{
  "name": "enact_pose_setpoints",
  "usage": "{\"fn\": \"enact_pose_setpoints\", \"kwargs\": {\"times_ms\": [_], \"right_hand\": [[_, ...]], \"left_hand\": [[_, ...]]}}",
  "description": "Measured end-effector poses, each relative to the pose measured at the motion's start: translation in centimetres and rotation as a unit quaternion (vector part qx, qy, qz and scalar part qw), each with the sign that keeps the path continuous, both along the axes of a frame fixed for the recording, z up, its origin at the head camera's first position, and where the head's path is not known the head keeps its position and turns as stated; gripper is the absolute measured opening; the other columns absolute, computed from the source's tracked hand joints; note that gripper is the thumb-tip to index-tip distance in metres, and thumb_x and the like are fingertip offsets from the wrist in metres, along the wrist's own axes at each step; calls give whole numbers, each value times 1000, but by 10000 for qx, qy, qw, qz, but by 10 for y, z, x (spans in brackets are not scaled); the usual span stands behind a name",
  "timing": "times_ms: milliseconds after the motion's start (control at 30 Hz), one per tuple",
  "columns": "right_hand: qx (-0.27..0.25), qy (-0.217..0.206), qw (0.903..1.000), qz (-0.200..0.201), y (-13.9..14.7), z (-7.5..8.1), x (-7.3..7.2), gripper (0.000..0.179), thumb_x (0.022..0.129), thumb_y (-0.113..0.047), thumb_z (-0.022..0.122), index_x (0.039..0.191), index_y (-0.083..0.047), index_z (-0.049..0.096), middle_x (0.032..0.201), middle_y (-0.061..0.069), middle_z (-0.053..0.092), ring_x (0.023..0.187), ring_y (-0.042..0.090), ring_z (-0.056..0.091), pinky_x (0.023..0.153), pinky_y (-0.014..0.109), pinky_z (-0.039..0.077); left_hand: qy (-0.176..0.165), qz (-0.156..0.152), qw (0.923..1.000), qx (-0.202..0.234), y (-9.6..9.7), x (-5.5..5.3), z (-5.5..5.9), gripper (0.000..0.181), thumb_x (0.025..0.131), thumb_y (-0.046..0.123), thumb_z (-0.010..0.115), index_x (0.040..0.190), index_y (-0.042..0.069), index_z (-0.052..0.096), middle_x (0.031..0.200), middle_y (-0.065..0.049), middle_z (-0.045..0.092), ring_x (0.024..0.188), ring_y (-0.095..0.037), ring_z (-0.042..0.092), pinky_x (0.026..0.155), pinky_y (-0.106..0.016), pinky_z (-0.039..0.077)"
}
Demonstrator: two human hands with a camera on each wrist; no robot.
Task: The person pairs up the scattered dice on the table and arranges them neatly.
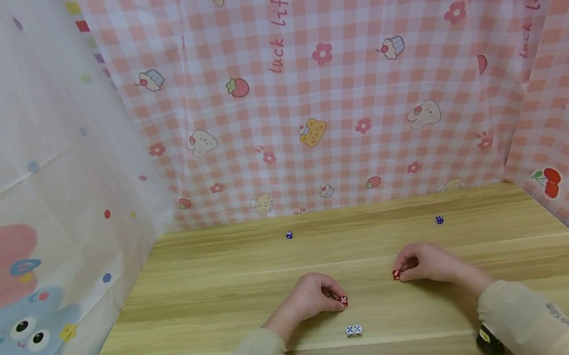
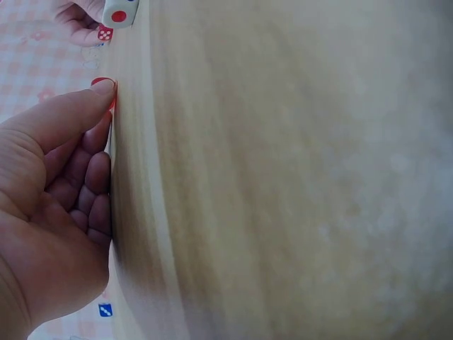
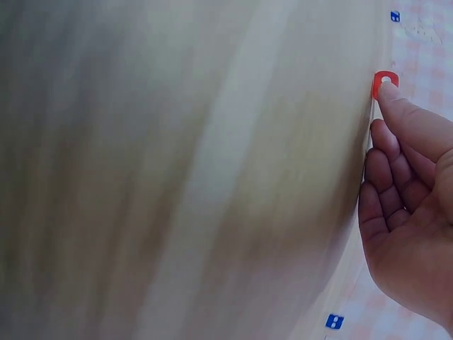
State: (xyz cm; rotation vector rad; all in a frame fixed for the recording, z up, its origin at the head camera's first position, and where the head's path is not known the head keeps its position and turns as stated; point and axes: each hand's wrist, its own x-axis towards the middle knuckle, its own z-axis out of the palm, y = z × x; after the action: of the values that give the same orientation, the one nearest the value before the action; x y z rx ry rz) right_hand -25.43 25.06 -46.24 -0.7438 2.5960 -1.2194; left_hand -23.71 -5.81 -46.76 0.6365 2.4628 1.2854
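My left hand [image 1: 313, 298] pinches a red die [image 1: 343, 301] between thumb and fingertips, low over the wooden table. Farther to the right and a little deeper on the table, my right hand [image 1: 426, 264] pinches a second red die [image 1: 396, 275]. Two white dice [image 1: 353, 330] sit side by side in front of the left hand, nearer to me. In the right wrist view the thumb lies across a face of the red die [image 3: 385, 83], while the other fingers curl below. The left wrist view shows the left thumb covering much of its red die [image 2: 104, 83].
Two blue dice stand toward the back of the table [image 1: 225, 301]: a left one [image 1: 289, 235] and a right one [image 1: 439, 219]. A pink checked cloth [image 1: 328, 96] hangs behind the table and on the right; a white printed cloth [image 1: 51, 169] hangs on the left.
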Motion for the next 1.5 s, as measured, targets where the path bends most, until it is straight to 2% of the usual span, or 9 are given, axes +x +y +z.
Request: {"fn": "enact_pose_setpoints", "kwargs": {"times_ms": [633, 900, 1500], "right_hand": [[221, 179, 9984, 484, -43, 2, 6, 9, 83, -9, 79, 87, -11, 72, 84, -7, 65, 79, 5, 58, 74, 25, 49], [141, 245, 9970, 716, -58, -2, 6, 9, 83, -9, 79, 87, -12, 73, 86, -8, 64, 81, 6, 60, 75, 26, 50], [-21, 409, 9929, 1117, -83, -5, 7, 9, 82, -8, 80, 86, -10, 72, 85, -7, 63, 80, 5, 60, 73, 26, 52]], "left_hand": [[-48, 18, 10000, 24, 0, 0, 0, 17, 74, -2, 85, 82, 10, 77, 75, 7, 68, 70, -6, 60, 65, -22, 50], [-41, -66, 9999, 144, 0, 0, 0, 17, 73, -3, 84, 83, 9, 77, 76, 6, 69, 70, -4, 60, 66, -21, 50], [91, -264, 9996, 89, -4, -4, -3, 19, 73, 0, 86, 87, 8, 77, 79, 6, 70, 71, -2, 60, 68, -20, 50]]}}
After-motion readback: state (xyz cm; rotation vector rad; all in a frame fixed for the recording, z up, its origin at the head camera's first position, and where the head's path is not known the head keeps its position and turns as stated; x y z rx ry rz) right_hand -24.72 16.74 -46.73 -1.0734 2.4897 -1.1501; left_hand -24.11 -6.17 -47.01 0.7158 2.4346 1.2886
